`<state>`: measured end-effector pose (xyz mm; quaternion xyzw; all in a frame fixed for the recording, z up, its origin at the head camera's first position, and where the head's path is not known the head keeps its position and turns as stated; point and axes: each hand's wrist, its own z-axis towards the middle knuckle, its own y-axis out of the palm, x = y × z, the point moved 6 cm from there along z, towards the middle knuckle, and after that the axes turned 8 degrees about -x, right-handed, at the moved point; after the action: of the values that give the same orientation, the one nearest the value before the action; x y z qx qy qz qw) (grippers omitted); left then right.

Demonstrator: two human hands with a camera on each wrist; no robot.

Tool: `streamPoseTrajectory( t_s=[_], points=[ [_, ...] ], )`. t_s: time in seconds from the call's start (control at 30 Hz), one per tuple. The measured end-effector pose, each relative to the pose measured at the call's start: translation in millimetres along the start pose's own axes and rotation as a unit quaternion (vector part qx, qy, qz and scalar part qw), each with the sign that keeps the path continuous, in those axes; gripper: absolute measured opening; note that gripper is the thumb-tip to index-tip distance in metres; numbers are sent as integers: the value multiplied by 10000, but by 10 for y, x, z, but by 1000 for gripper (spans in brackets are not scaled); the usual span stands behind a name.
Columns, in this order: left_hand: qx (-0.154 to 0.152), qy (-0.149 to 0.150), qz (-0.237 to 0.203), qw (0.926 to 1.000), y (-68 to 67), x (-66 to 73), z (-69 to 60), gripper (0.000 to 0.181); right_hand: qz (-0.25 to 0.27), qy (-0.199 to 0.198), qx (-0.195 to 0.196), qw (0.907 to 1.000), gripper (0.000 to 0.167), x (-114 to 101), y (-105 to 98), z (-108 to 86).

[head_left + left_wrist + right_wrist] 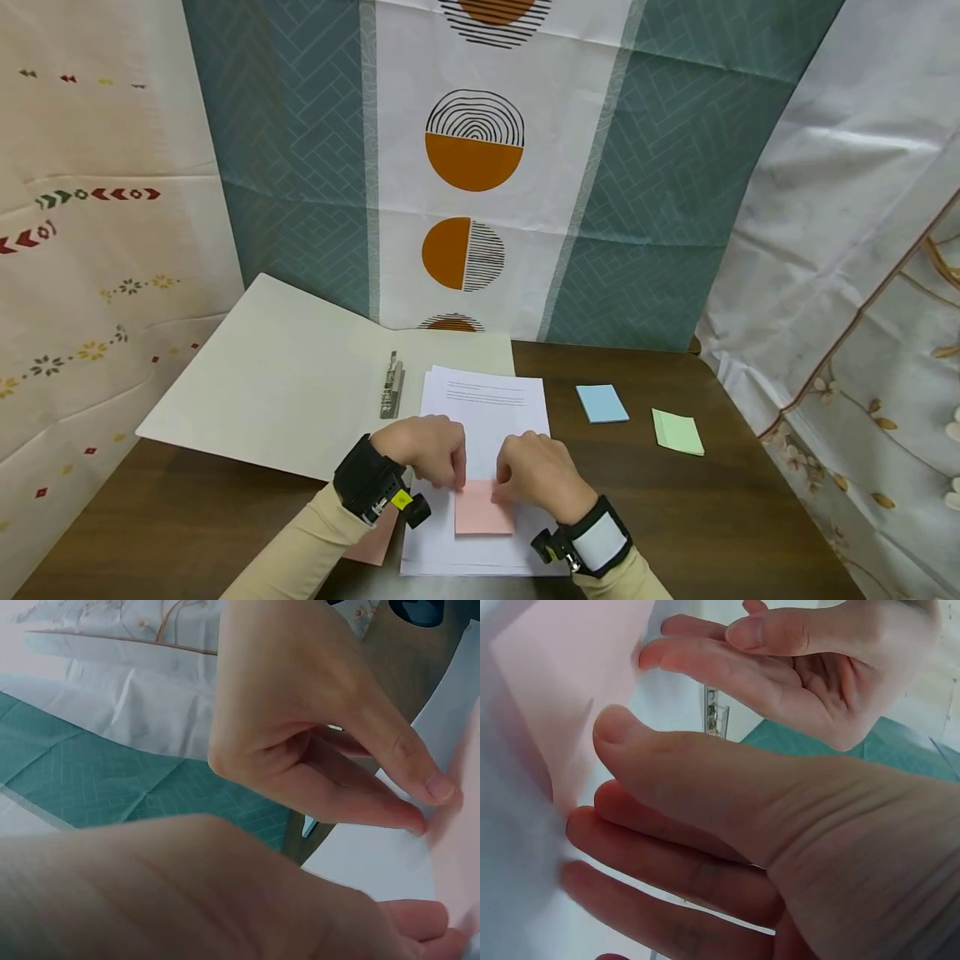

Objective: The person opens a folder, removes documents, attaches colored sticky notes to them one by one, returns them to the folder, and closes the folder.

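Observation:
A pink sticky note point(483, 510) lies on a white printed sheet point(487, 433) atop other paper. My left hand point(431, 450) touches the note's upper left side with its fingertips, its thumb apart from the note in the right wrist view. At the upper right side my right hand point(542, 471) has its fingertips on the note's edge. Its thumb point(439, 787) hovers over or touches the pink surface; I cannot tell which. The sheets rest on the right side of an open white folder point(300, 375) with a metal clip point(392, 387) along its spine.
Another pink paper point(372, 540) lies below my left wrist, partly hidden. To the right on the brown table point(720, 533) are a blue sticky note pad point(602, 403) and a green one point(677, 432). Patterned cloth point(315, 167) hangs behind and at both sides.

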<state>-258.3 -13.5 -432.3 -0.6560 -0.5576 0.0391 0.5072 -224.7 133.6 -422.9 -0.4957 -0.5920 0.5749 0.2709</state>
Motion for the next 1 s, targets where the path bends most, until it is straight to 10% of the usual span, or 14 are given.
streamPoseTrajectory(
  t_s=[0.63, 1.0],
  points=[
    [329, 324, 194, 9987, -87, -47, 8, 9, 179, -34, 82, 9998, 16, 82, -75, -3],
    [582, 501, 322, 9965, -173, -3, -15, 14, 673, 654, 391, 9948, 44, 560, -455, -146]
  ],
)
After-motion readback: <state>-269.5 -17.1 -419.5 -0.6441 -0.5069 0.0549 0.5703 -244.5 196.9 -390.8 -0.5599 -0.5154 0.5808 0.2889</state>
